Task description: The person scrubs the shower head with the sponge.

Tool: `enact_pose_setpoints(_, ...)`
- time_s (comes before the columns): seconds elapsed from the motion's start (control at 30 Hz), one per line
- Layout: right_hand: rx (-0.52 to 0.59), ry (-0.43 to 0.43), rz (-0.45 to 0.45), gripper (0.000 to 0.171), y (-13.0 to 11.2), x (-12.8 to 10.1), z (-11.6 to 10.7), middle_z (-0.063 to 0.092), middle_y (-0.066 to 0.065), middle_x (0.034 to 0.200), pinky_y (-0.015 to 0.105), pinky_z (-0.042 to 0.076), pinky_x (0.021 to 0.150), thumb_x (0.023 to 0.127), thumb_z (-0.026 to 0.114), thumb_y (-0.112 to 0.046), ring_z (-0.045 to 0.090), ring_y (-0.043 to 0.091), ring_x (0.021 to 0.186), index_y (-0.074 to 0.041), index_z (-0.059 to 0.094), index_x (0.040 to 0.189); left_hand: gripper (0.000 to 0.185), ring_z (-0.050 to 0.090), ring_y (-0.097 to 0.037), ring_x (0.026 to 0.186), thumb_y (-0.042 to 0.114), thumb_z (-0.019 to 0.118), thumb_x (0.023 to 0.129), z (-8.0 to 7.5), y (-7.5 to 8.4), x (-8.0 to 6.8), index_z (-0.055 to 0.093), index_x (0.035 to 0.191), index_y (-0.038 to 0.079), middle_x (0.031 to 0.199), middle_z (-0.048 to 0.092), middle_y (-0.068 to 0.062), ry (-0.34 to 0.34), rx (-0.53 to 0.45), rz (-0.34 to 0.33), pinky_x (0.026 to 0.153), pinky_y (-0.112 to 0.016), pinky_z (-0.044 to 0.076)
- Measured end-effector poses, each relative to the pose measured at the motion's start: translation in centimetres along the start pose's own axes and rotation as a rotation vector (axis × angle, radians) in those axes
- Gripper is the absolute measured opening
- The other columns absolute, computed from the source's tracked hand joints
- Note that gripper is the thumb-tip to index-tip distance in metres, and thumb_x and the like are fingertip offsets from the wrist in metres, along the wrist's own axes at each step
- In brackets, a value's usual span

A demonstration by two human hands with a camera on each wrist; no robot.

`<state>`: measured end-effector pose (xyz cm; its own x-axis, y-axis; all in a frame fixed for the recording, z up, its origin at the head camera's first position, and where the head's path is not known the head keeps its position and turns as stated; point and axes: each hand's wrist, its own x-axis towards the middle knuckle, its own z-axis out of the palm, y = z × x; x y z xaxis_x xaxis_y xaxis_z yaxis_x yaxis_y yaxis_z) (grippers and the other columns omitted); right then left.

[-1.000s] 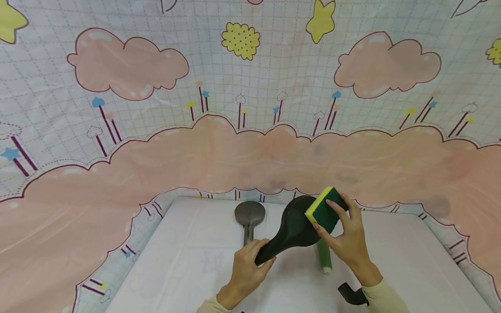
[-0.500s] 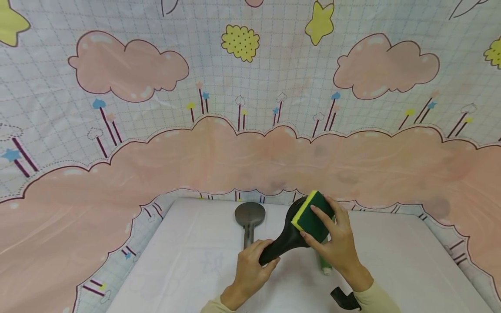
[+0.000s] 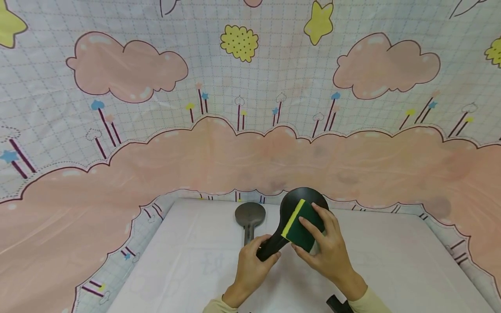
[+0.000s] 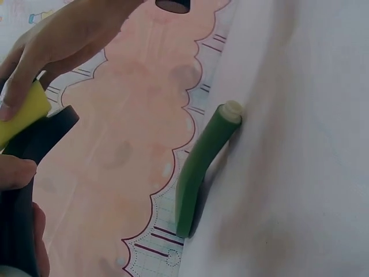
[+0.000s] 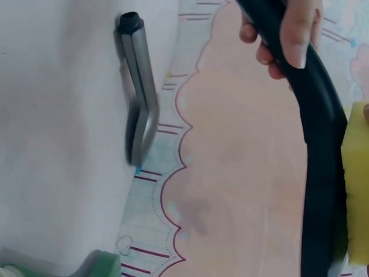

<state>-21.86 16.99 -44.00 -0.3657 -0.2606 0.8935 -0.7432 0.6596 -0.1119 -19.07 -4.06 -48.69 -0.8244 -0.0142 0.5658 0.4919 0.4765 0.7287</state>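
Observation:
My left hand (image 3: 252, 265) grips the handle of a black handheld shower head (image 3: 297, 198), which is raised above the white table (image 3: 188, 252). A yellow sponge with a dark green scouring side (image 3: 304, 226) is pinched between the thumb and fingers of my right hand (image 3: 330, 256). Its yellow side lies against the black shower head, near where the round head narrows into the handle. In the right wrist view, the yellow foam (image 5: 357, 190) is right beside the dark handle (image 5: 323, 150). Part of the head is hidden behind the sponge and fingers.
A grey shower head (image 3: 249, 214) lies at the back, left of centre. A green one with a pale end (image 4: 204, 161) rests on the table, mostly hidden by my right hand in the head view. By my right sleeve is a short black bent piece (image 3: 337, 303).
The sponge has slid left and down across the shower head, toward its handle. The shower head has turned more upright, and its round end has risen slightly.

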Motion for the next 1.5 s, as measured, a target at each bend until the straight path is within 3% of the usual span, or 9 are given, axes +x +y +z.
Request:
enact_pose_setpoints(0.17, -0.019, 0.006, -0.025, 0.059, 0.0, -0.2, -0.3, 0.05, 0.025, 0.14, 0.02, 0.019, 0.118, 0.089, 0.056, -0.062, 0.046, 0.041, 0.124, -0.015, 0.067, 0.123, 0.041, 0.062, -0.01, 0.085, 0.024, 0.081, 0.08, -0.2, 0.3, 0.2, 0.067, 0.118, 0.014, 0.1, 0.071, -0.001, -0.036, -0.086, -0.105, 0.072, -0.024, 0.049)
enact_pose_setpoints(0.43, -0.016, 0.059, -0.025, 0.06, 1.0, -0.2, -1.3, 0.05, 0.029, 0.138, 0.019, 0.023, 0.117, 0.089, 0.059, -0.06, 0.046, 0.043, 0.121, -0.01, 0.067, 0.122, 0.039, 0.062, -0.01, 0.081, 0.025, 0.08, 0.082, -0.5, 0.8, 0.7, 0.068, 0.118, 0.013, 0.098, 0.071, -0.004, -0.035, -0.184, -0.147, 0.07, -0.023, 0.051)
enact_pose_setpoints(0.7, -0.027, 0.14, 0.025, 0.065, 1.9, -0.1, -1.9, 0.048, 0.032, 0.137, 0.019, 0.025, 0.115, 0.087, 0.061, -0.06, 0.044, 0.044, 0.123, -0.006, 0.067, 0.122, 0.038, 0.062, -0.01, 0.083, 0.022, 0.079, 0.083, -0.5, 1.8, 0.9, 0.068, 0.118, 0.012, 0.104, 0.072, -0.007, -0.037, -0.296, -0.252, 0.073, -0.022, 0.052)
enact_pose_setpoints(1.07, -0.011, 0.234, 0.054, 0.065, 1.4, -0.1, -0.9, 0.045, 0.034, 0.137, 0.024, 0.027, 0.116, 0.086, 0.064, -0.06, 0.041, 0.043, 0.128, -0.005, 0.066, 0.121, 0.038, 0.061, -0.01, 0.085, 0.024, 0.073, 0.089, -0.1, 2.3, 1.1, 0.065, 0.124, 0.01, 0.107, 0.071, -0.009, -0.074, -0.379, -0.31, 0.075, -0.023, 0.051)
enact_pose_setpoints(1.33, -0.012, 0.223, -0.001, 0.061, 0.2, -0.5, 0.2, 0.047, 0.034, 0.134, 0.023, 0.028, 0.116, 0.088, 0.064, -0.058, 0.042, 0.041, 0.125, -0.005, 0.065, 0.12, 0.032, 0.056, -0.006, 0.062, 0.024, 0.068, 0.093, -0.2, 1.7, 1.4, 0.065, 0.118, 0.004, 0.076, 0.063, -0.008, -0.128, -0.43, -0.322, 0.054, -0.02, 0.047)
enact_pose_setpoints(1.5, 0.021, 0.201, -0.006, 0.061, 0.0, -0.6, 0.1, 0.047, 0.033, 0.135, 0.022, 0.029, 0.115, 0.088, 0.063, -0.058, 0.042, 0.039, 0.126, -0.005, 0.065, 0.119, 0.038, 0.056, -0.005, 0.061, 0.02, 0.075, 0.087, -0.7, 1.0, 1.5, 0.065, 0.119, 0.002, 0.079, 0.064, -0.007, -0.178, -0.454, -0.377, 0.052, -0.02, 0.046)
